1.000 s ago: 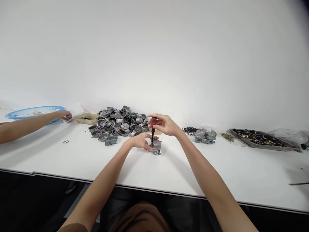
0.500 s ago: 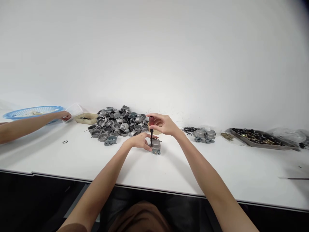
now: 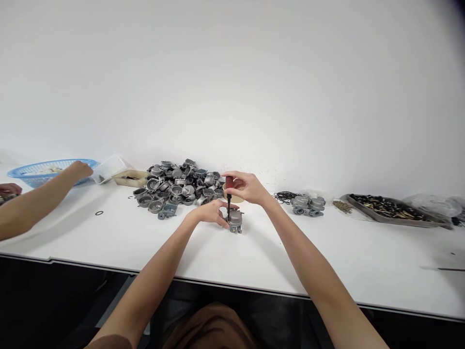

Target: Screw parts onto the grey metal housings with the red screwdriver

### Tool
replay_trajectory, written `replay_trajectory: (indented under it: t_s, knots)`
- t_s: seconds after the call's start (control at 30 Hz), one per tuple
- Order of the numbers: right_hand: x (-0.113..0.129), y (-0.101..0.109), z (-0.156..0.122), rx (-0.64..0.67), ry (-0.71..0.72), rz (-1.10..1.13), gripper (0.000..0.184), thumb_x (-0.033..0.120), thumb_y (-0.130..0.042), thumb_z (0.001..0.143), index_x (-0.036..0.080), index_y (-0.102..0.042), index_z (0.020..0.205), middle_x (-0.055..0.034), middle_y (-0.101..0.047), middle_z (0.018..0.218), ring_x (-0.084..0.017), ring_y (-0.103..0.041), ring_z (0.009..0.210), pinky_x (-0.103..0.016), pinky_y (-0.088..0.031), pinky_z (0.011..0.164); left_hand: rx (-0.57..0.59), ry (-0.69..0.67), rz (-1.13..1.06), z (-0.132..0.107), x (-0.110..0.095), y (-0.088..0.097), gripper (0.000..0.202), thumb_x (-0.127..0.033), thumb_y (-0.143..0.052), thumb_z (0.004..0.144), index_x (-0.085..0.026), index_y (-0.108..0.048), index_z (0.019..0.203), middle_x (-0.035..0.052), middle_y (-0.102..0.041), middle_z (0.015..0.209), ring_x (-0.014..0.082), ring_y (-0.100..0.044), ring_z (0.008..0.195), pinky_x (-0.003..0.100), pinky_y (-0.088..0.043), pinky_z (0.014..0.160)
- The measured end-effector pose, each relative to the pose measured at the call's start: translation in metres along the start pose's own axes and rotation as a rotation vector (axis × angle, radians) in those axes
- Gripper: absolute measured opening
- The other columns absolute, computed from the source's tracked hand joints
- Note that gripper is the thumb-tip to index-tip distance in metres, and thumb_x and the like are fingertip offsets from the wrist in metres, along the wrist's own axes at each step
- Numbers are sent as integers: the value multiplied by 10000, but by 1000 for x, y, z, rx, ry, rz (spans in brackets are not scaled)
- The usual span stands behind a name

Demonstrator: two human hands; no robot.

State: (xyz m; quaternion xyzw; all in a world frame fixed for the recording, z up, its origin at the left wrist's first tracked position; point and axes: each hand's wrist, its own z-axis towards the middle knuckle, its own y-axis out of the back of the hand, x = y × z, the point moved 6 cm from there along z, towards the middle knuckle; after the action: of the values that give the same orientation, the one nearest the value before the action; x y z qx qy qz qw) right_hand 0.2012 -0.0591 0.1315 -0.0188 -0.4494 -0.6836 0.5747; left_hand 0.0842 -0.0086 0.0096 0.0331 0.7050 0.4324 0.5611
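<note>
on the counter [image 3: 254, 261], the left hand [image 3: 211, 212] pinches a metal housing [image 3: 236, 219] while the right hand [image 3: 249, 186] grips an upright red screwdriver [image 3: 229, 182] over it. from the housing, a tan tub [image 3: 237, 199] sits at twelve o'clock, contents hard to tell; a cream tray [image 3: 125, 182] with dark bits [image 3: 131, 178] and a blue basket [image 3: 36, 182] with pale pieces [image 3: 50, 170] lie toward ten; a grey tray [image 3: 390, 219] heaped with black and brass-coloured parts [image 3: 394, 208], at three.

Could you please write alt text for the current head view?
A person's right hand holds a red-handled black screwdriver upright over a rounded grey metal part, which the left hand steadies on a white table. To the left are heaped grey metal parts, and another person's arm before a blue plastic basket.
</note>
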Motion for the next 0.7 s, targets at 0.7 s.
replay_trajectory:
  t_s: [0.7]
  knots:
    - [-4, 0, 1, -38, -73, 58, 485, 360, -808, 766, 228, -670, 1212, -33, -708, 945, -207, -719, 857, -385, -614, 851, -23, 15, 20, -1, -1, 2, 870, -317, -887, 635, -258, -556, 1437, 10, -732, 815, 232, -696, 796, 282, -482, 736]
